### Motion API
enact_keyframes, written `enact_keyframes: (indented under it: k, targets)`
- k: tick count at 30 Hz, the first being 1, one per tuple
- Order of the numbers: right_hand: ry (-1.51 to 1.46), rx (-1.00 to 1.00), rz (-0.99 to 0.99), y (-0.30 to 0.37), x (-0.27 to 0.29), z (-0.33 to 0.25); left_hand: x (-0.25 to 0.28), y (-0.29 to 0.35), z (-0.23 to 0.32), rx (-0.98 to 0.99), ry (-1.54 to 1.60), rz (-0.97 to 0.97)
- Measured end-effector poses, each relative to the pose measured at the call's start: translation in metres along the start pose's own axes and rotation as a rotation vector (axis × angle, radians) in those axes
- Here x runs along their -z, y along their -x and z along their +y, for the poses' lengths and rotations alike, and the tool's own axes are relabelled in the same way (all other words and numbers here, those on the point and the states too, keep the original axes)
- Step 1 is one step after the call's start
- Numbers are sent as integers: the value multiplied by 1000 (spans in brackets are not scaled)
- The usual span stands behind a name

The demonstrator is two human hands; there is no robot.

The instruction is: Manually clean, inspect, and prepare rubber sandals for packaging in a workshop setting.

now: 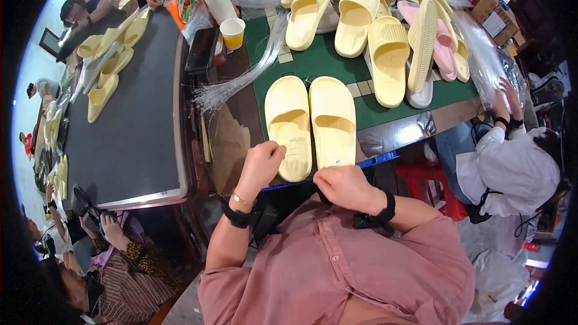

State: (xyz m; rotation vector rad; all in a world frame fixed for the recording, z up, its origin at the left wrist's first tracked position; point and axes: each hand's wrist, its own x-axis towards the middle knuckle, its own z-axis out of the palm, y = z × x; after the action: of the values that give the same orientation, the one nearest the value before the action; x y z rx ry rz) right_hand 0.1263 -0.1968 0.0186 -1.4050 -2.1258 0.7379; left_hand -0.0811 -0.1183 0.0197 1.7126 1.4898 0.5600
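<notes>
Two pale yellow slippers lie side by side at the table's front edge, toes pointing away from me: a left slipper (pixel 288 99) and a right slipper (pixel 333 99). My left hand (pixel 262 165) is closed with fingers curled, beside the left slipper's heel half; what it pinches, if anything, is hidden. Over the heel end of the right slipper rests my right hand (pixel 346 183), its fingers bent inward and mostly out of sight. A small white sticker (pixel 338 162) shows on that slipper's insole, just above my right hand.
More yellow slippers (pixel 388 63) crowd the green mat (pixel 355 111), with a pink slipper (pixel 444 48) among them. Clear plastic strands (pixel 241 84) and a paper cup (pixel 232 34) are to the left. A dark conveyor belt (pixel 132 144) carries slippers. Co-workers sit at both sides.
</notes>
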Motion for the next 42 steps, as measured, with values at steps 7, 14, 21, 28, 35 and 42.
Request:
enact_keyframes:
  k: [7, 14, 21, 28, 35, 42]
  targets:
    - [150, -27, 214, -42, 5, 28, -11, -19, 4, -108, -104, 213]
    - [165, -52, 309, -43, 12, 36, -9, -26, 2, -172, -80, 370]
    - [22, 17, 424, -39, 37, 42, 18, -69, 0, -128, 4, 405]
    - [60, -98, 445, -96, 74, 90, 24, -132, -15, -97, -225, 300]
    - [294, -399, 48, -128, 68, 86, 11, -151, -7, 16, -382, 250]
    - [420, -406, -9, -136, 63, 72, 6, -152, -10, 32, -397, 288]
